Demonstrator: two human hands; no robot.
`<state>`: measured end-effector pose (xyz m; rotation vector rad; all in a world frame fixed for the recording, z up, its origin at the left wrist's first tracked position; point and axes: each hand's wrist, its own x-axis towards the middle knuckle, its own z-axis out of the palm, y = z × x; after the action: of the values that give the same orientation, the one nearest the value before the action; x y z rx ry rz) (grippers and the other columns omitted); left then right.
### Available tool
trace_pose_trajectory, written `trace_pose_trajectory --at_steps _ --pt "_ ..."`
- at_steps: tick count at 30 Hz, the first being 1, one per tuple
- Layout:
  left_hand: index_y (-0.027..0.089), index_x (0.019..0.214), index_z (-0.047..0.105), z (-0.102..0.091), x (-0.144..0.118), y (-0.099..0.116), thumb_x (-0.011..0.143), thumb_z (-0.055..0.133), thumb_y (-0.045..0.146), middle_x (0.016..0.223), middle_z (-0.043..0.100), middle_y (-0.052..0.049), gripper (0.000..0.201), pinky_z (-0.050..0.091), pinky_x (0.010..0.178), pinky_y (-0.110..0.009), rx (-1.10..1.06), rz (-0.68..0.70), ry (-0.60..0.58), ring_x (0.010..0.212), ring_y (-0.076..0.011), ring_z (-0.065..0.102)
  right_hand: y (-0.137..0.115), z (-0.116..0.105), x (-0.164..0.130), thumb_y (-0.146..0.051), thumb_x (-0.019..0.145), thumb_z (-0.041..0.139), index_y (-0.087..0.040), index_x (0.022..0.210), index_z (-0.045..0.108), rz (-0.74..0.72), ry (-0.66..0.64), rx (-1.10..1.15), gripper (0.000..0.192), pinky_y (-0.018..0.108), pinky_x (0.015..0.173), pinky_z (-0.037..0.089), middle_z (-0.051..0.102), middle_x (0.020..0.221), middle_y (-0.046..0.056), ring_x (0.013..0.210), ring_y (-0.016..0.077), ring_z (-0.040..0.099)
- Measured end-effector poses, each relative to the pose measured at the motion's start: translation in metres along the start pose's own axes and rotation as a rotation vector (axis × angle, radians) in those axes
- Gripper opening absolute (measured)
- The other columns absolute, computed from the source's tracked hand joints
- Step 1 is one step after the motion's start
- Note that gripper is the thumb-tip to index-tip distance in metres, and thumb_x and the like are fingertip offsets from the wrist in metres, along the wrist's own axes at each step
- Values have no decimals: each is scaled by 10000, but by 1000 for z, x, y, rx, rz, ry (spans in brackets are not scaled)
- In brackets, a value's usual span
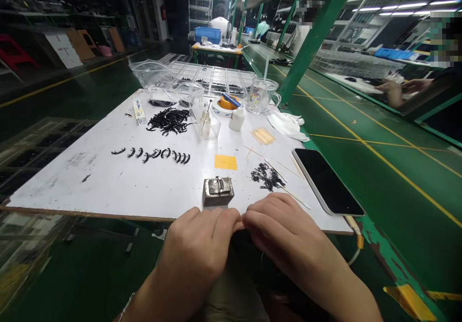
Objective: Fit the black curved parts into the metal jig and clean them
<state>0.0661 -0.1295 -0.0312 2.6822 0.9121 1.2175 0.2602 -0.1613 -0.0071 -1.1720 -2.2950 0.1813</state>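
My left hand (197, 245) and my right hand (281, 233) meet fingertip to fingertip at the near edge of the white board (108, 182). The fingers of both are curled inward; anything pinched between them is hidden. Just beyond the fingertips stands a small metal block fixture (217, 191). A heap of tiny black parts (267, 176) lies right of it, with thin wooden sticks (288, 194) close by. A row of curved black pieces (155, 154) is laid out on the left, behind it a larger pile of them (169, 120).
A phone (327, 181) lies face up at the board's right edge. A yellow note (225, 162), toothpicks (263, 136), small bottles (237, 118), tape roll (227, 103), glass mug (260, 96), plastic bags (155, 79) and white gloves (287, 123) stand farther back. Other people work at distant benches.
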Motion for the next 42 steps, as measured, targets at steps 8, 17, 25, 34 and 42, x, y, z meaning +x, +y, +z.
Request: trace_pose_trajectory --at_steps 8,17,25,34,42 --pt "185 1060 593 -18 3 -3 940 601 97 1100 557 -30 149 446 935 -188 -372 -261 9 1076 -112 546 -6 5 10 -135 955 584 -264 989 603 241 139 411 134 255 756 478 662 891 -33 832 113 601" --pt "205 979 574 -24 8 -8 930 562 79 1059 482 -20 136 400 915 -243 -298 -250 -1 1034 -139 478 -8 10 21 -136 941 607 -258 982 615 182 157 459 128 268 774 475 654 874 -32 829 120 587" --pt "220 904 591 -18 23 -44 896 573 90 1042 499 -13 131 387 921 -282 -303 -331 8 1050 -165 471 13 31 37 -296 912 703 -321 1203 609 304 265 516 307 283 916 481 595 1169 18 1129 162 556" --pt "213 851 562 -22 41 -55 896 568 94 902 587 31 127 367 859 -272 -380 -333 -180 971 -160 478 23 37 44 -359 910 703 -340 1177 659 373 183 710 272 290 946 503 580 1314 27 1284 188 520" --pt "214 856 580 -26 48 -53 895 567 106 887 609 29 116 378 817 -295 -356 -347 -244 929 -179 498 25 40 43 -397 909 695 -332 1157 688 385 169 750 256 365 972 514 566 1309 57 1279 223 528"
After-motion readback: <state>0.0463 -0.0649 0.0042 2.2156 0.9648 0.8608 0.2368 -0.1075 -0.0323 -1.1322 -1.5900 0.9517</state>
